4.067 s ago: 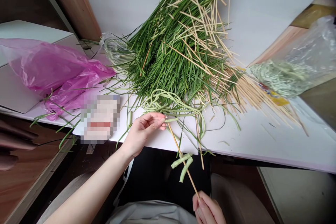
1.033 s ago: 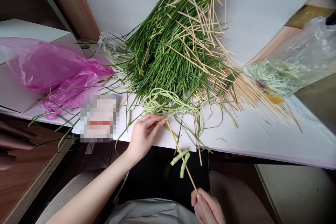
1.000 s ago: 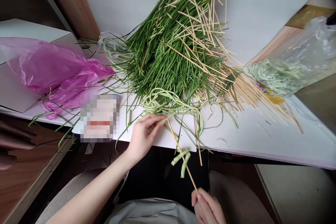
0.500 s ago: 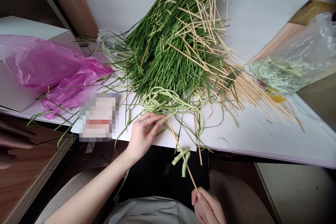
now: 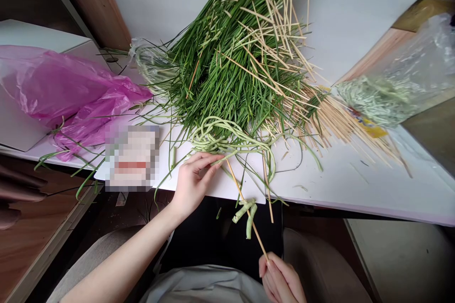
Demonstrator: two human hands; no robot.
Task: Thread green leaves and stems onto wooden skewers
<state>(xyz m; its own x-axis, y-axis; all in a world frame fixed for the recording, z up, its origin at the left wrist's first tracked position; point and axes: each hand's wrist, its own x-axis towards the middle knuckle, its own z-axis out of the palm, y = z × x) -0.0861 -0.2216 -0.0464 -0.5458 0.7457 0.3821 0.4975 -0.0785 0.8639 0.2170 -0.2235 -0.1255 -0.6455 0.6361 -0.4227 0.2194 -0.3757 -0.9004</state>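
Near the table's front edge, my left hand [image 5: 195, 181] pinches the end of a long pale green bean strand by its fingertips. A tangle of such green beans [image 5: 213, 133] lies just beyond it. My right hand [image 5: 281, 278], low at the right, grips the lower end of a thin wooden skewer [image 5: 260, 241]. The skewer slants up to the left, its upper tip beside the strand at my left fingertips. Two short bean pieces [image 5: 244, 211] sit on the skewer around its middle. Whether the tip touches the strand is unclear.
A big heap of green stalks [image 5: 227, 71] covers the table's middle, with loose wooden skewers [image 5: 337, 118] over and beside it. A pink plastic bag [image 5: 71, 90] and a blurred packet [image 5: 132, 158] are at left. A clear bag [image 5: 387, 94] stands at right.
Both hands and the skewer hold nearly the same position. A small green bit now shows below the table edge, right of my left wrist.
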